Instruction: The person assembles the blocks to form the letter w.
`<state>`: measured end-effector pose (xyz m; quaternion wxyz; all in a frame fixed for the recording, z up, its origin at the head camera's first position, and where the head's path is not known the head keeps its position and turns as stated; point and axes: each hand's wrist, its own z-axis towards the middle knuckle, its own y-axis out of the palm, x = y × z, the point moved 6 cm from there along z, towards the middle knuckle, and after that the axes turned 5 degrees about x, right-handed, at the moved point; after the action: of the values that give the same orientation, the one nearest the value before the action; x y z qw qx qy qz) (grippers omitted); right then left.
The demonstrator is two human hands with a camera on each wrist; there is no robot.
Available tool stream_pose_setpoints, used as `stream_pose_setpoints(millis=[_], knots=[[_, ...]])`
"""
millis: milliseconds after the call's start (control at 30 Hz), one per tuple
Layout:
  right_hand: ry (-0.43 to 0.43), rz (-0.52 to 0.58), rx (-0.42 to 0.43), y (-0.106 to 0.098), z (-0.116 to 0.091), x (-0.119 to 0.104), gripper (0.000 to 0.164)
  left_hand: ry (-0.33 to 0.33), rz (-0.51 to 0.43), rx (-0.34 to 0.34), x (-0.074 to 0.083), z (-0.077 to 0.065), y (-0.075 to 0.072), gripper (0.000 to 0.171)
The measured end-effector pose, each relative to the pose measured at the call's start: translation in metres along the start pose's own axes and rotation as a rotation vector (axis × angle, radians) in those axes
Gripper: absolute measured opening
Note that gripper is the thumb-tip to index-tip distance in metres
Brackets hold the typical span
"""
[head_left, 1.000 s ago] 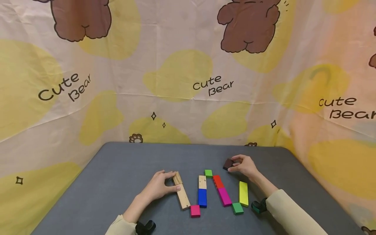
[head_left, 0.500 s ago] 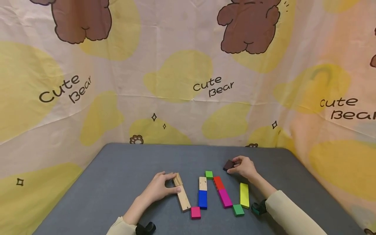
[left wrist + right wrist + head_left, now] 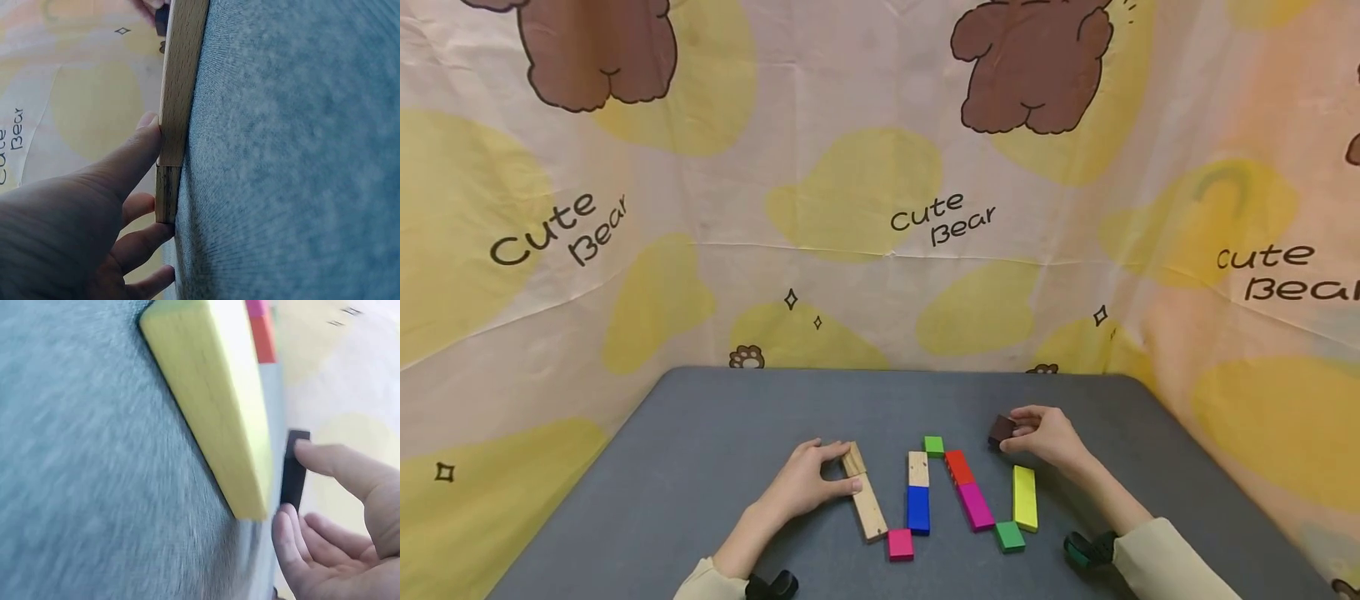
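In the head view my left hand [image 3: 805, 479] spans a short wooden block [image 3: 853, 459] and the long wooden block [image 3: 868, 508] end to end with it. The left wrist view shows the thumb against the long block and fingers curled at the short block's far end. My right hand [image 3: 1048, 437] pinches a dark brown block [image 3: 1002, 431] between thumb and fingers, beyond the far end of a yellow block [image 3: 1024, 498]. In the right wrist view the dark block [image 3: 294, 469] appears on edge past the large yellow block [image 3: 212, 406].
A zigzag of blocks lies on the grey table [image 3: 760, 400]: pink [image 3: 900, 545], blue [image 3: 918, 510], wooden [image 3: 918, 468], light green [image 3: 933, 447], red [image 3: 958, 467], magenta [image 3: 976, 507] and green [image 3: 1010, 537]. A bear-print cloth [image 3: 850, 192] hangs behind.
My right hand has shifted right and slightly nearer with the dark brown block in its fingers. The left hand keeps its place on the wooden blocks.
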<state>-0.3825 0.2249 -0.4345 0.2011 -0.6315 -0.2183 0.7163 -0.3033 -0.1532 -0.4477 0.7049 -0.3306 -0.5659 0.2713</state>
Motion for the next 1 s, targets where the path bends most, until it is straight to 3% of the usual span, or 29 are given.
stream_pose_setpoints(millis=[300,1000], knots=[[0.008,0.001,0.001,-0.020,-0.019,0.017,0.069,-0.007,-0.005,-0.003,0.002,-0.002,0.001,0.071],[0.087,0.136,-0.007,-0.022,-0.016,0.037,0.050,0.010,-0.007,0.020,0.000,0.002,0.001,0.069]])
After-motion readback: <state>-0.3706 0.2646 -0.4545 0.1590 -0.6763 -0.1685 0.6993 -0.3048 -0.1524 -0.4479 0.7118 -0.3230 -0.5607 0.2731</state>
